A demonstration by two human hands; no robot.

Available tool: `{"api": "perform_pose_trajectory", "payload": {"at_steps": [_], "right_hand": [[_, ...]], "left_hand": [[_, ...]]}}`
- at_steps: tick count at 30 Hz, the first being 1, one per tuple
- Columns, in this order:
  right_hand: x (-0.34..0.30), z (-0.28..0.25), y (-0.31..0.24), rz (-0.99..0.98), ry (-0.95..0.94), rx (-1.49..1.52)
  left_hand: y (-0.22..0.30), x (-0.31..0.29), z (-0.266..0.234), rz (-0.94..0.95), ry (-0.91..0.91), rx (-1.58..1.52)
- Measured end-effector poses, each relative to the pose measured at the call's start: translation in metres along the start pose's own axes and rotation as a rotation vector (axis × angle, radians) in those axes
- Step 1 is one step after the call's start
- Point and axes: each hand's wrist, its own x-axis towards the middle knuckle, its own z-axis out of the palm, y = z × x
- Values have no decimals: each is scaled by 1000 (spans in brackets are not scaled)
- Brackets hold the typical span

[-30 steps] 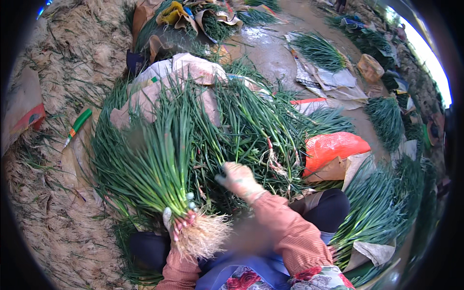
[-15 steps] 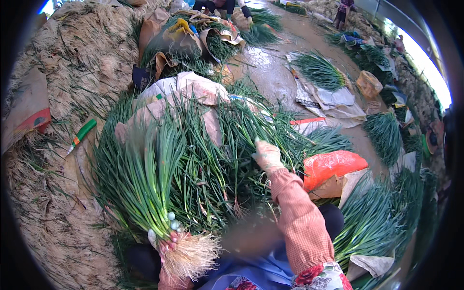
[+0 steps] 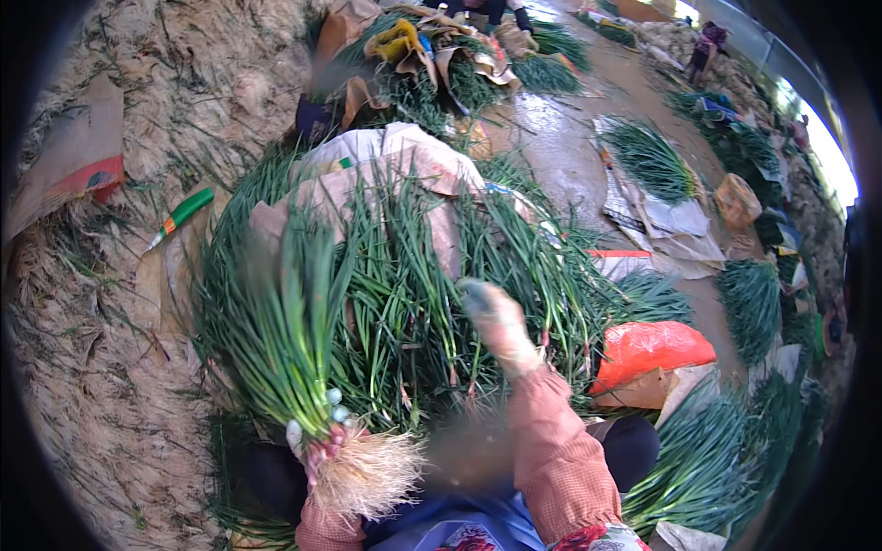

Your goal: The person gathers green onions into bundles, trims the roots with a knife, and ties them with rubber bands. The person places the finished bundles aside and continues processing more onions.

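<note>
Leftward goes the right hand point(image 3: 498, 320), a touch farther from the red bag point(image 3: 650, 356) than half a second ago, while the left hand point(image 3: 295, 433) keeps its bundle low beside the left knee point(image 3: 273, 481). Nearest of all, a blue apron point(image 3: 469, 525) spreads below, and pale roots point(image 3: 372, 473) fan out from the bundle of green onions point(image 3: 308, 358). That left grip is firm, fingers wrapped around the stems just above the roots, leaves pointing away. Right grip? Blurred, fingers bent over the loose pile point(image 3: 395, 321); can't tell whether it holds a stalk. More onions point(image 3: 689, 468) lie off to the right, close by the dark right knee point(image 3: 630, 454). Out left, a green-handled knife point(image 3: 186, 213) rests on brown paper point(image 3: 165, 294). Past the pile, pinkish sacking point(image 3: 409, 165) drapes over its far edge; then comes the wet path point(image 3: 551, 147), with another bunch point(image 3: 648, 158) lying on flattened sacks point(image 3: 671, 220). Farthest up, one person point(image 3: 496, 9) shows beyond a second heap point(image 3: 404, 101), another point(image 3: 707, 46) at upper right.
</note>
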Motion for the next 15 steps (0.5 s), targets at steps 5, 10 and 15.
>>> {"api": "perform_pose_trajectory", "payload": {"at_steps": [5,10,15], "right_hand": [[-10,99,-27,433,-427,-194],[-61,158,-105,512,-852,772],[-34,127,-92,565,-563,907]], "left_hand": [[-11,0,-1,77,-66,166],[-11,5,9,72,38,232],[-13,-3,10,228,-14,311]]}}
